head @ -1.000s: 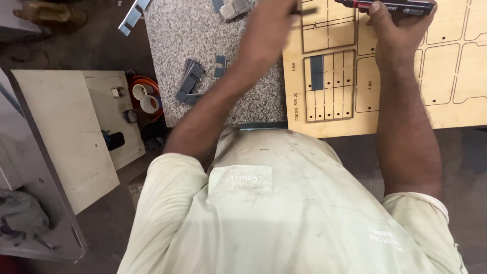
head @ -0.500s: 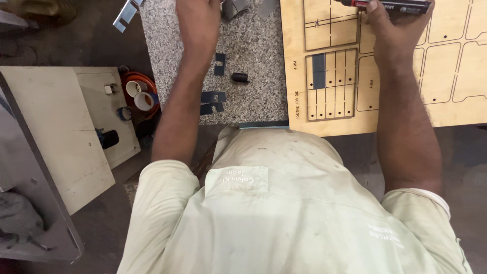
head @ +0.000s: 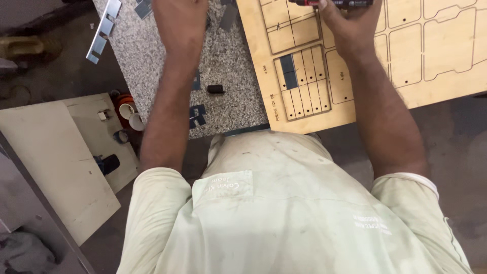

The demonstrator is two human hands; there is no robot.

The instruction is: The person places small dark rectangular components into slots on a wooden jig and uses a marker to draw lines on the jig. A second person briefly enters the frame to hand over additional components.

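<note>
My right hand [head: 349,24] rests on a plywood sheet [head: 406,76] cut with outlined shapes and grips a red and black pen-like tool [head: 335,3] at the top edge of the view. Below it, a grid of narrow slots holds two dark blue pieces [head: 287,71]. My left hand [head: 180,18] reaches out over the speckled granite tabletop [head: 233,109]; its fingers run out of the frame. Beside that forearm lie a small black block [head: 215,89] and a dark blue cut piece [head: 198,115].
A shiny metal strip [head: 104,31] lies at the tabletop's far left corner. Lower down on the left stand pale boards [head: 56,157], an orange container with white rolls [head: 128,110] and a small dark object [head: 107,164]. More grey pieces [head: 229,18] lie near the plywood.
My left hand has swung left, off the plywood and out over the granite tabletop. My right hand has stayed on the tool at the plywood's far side.
</note>
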